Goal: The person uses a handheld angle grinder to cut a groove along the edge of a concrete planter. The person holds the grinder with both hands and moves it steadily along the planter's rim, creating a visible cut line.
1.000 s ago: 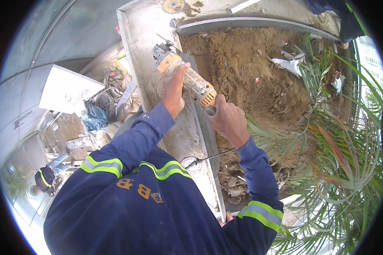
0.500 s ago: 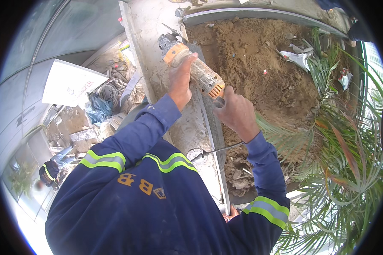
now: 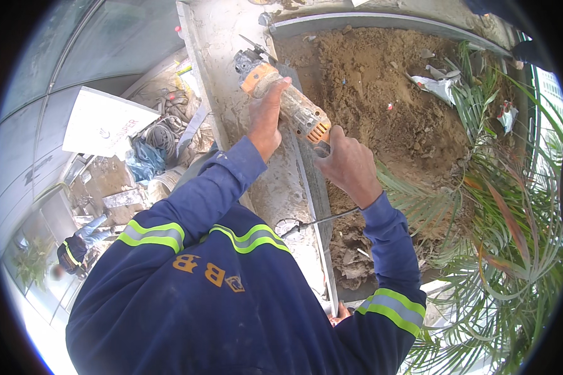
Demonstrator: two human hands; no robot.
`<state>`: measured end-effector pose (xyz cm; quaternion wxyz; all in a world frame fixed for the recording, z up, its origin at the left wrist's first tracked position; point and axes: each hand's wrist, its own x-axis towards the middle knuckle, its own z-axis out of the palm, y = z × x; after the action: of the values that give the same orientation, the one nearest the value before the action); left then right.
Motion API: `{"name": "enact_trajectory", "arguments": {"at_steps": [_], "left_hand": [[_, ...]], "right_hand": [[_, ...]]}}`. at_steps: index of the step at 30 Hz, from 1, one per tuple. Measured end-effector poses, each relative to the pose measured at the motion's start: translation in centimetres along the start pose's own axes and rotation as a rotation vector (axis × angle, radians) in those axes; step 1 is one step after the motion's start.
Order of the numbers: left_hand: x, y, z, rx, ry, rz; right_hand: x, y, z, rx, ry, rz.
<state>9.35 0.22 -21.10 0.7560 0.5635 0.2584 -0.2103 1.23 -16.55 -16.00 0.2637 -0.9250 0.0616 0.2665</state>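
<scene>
Both of my hands hold an angle grinder (image 3: 299,111), orange and grey and caked with dust. My left hand (image 3: 267,119) is wrapped round its body just behind the orange gear collar. At the rear end, by the slotted orange vents, my right hand (image 3: 351,164) is closed on the grip. The disc (image 3: 259,49) shows edge-on at the far end, over the edge of a pale stone wall top (image 3: 231,87). From this angle I cannot tell whether it touches the edge. A dark cable (image 3: 331,219) crosses the wall below my right hand.
Right of the wall lies a bed of brown soil (image 3: 381,81) with palm fronds (image 3: 507,219) over its right side. To the left are a white board (image 3: 106,122), coiled hose (image 3: 161,139) and blue plastic (image 3: 145,161). Another person (image 3: 74,253) is at the far left.
Hardly anything differs: both hands keep their grip on the angle grinder in nearly the same place. The view has shifted very slightly.
</scene>
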Motion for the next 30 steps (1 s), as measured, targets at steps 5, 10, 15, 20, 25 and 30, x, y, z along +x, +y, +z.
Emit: {"name": "enact_trajectory", "arguments": {"at_steps": [5, 10, 15, 20, 25, 30], "left_hand": [[0.0, 0.8, 0.7, -0.06, 0.061, -0.099], [0.3, 0.7, 0.5, -0.079, 0.039, -0.114], [-0.1, 0.6, 0.4, -0.089, -0.039, -0.006], [0.0, -1.5, -1.9, 0.091, -0.212, 0.307], [0.3, 0.0, -0.8, -0.124, -0.054, -0.091], [-0.2, -1.4, -0.7, -0.045, -0.052, 0.203]], "right_hand": [[0.0, 0.1, 0.2, 0.009, 0.002, 0.006], [-0.1, 0.1, 0.0, 0.015, -0.008, 0.008], [-0.3, -0.3, -0.1, 0.011, 0.006, 0.016], [-0.6, -0.3, 0.5, -0.008, 0.068, -0.002], [-0.5, -0.1, 1.3, -0.004, 0.075, -0.019], [-0.7, -0.7, 1.2, -0.03, 0.055, 0.041]]}}
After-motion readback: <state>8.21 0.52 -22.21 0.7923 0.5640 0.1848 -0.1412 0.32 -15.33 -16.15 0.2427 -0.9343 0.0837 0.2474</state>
